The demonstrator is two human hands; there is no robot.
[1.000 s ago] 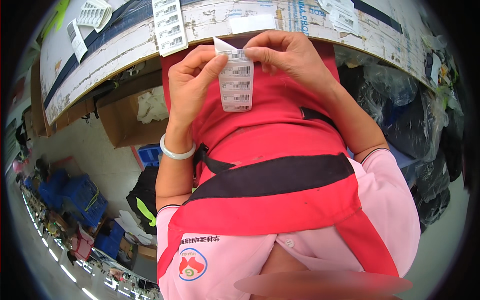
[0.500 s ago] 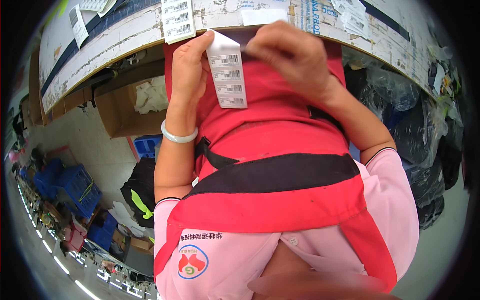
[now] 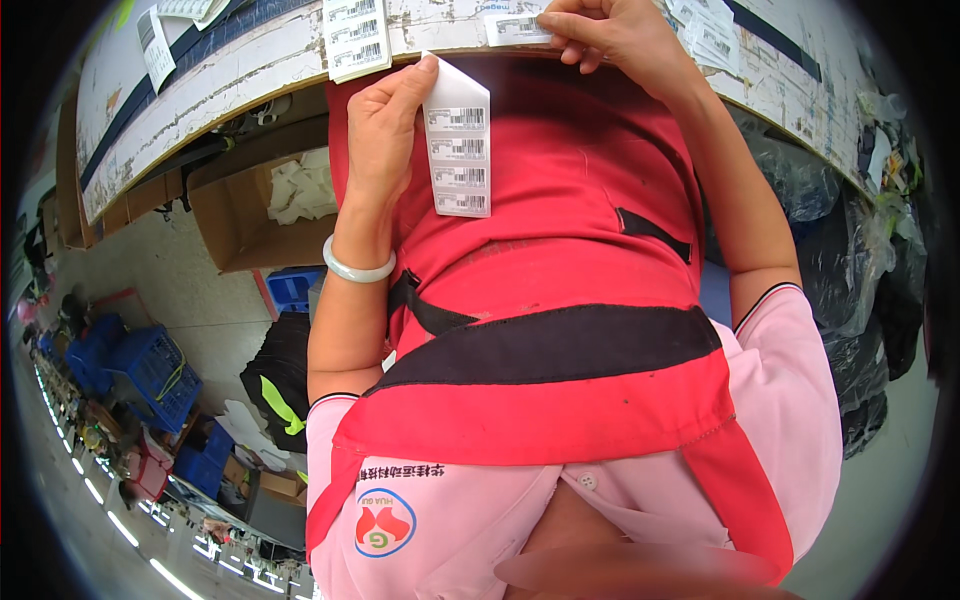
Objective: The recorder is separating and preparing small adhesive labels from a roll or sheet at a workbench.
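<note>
Left hand [image 3: 385, 125], a bit above and left of the middle of the frame, has a strip of barcode labels [image 3: 460, 165] pinched by its top left corner, thumb against the fingers. The strip hangs down over the red apron [image 3: 545, 270], in the upper middle of the frame. Four printed labels run down it, with blank backing above them and the top right corner cut off at a slant.

Right hand [image 3: 625, 45] is up at the top, right of centre. Its thumb and forefinger come together on the right end of a small white slip [image 3: 512, 30] with print on it, lying at the near edge of the worn white table [image 3: 270, 75]. Honestly can't tell if those fingers are gripping the slip or just pressing on it; the other fingers are curled under.

Also on the table: a stack of label sheets [image 3: 356, 42] top centre-left, just beside the left hand, plus a loose pile of labels [image 3: 712, 42] toward the upper right. There's a white bangle [image 3: 357, 271] on the left wrist, and a cardboard box [image 3: 222, 228] with crumpled off-white stuff [image 3: 302, 190] sits left of that arm.
</note>
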